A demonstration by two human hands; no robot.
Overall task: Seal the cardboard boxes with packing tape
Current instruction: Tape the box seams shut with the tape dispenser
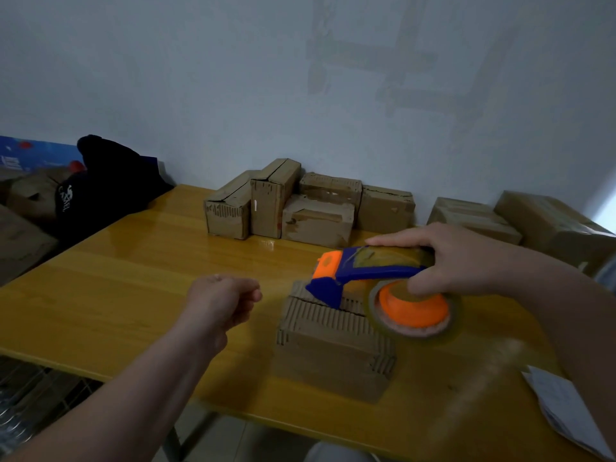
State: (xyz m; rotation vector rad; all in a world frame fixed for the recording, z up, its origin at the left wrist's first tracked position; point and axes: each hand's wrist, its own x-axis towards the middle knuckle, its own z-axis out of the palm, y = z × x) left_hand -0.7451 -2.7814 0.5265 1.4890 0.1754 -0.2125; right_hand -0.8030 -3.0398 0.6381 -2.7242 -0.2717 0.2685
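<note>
Right grip [466, 261] wraps the tape dispenser [363, 273]: index finger lies straight along its top, thumb presses on the orange hub, remaining fingers curl round the back of the tape roll [413, 313]. Firm hold, nothing loose.

Left grip [223, 298] hovers above the worktop [133, 278], left of the box and apart from it. Fingers curled into the palm, thumb tucked against them. I see nothing in it.

Box in hand: 1 small cardboard box [333, 348] sits on the worktop near my edge, between my 2 forearms. Top flaps closed, a seam showing along the far side. The dispenser's blue nose touches the far top edge of this box; the roll hangs over its right side, tilted towards me. The roll is blurred, and so is a pale streak below it on the right; I cannot tell what that streak is.

Further back: a cluster of boxes [300, 205] stands against the wall [233, 78], packed side by side, 1 upright and taller than its neighbours. 2 more boxes [473, 218] lie to the right of the cluster, also at the wall.

Odds: a dark cap [110, 188] at the worktop's far left corner; folded paper [566, 411] at the near right edge.
</note>
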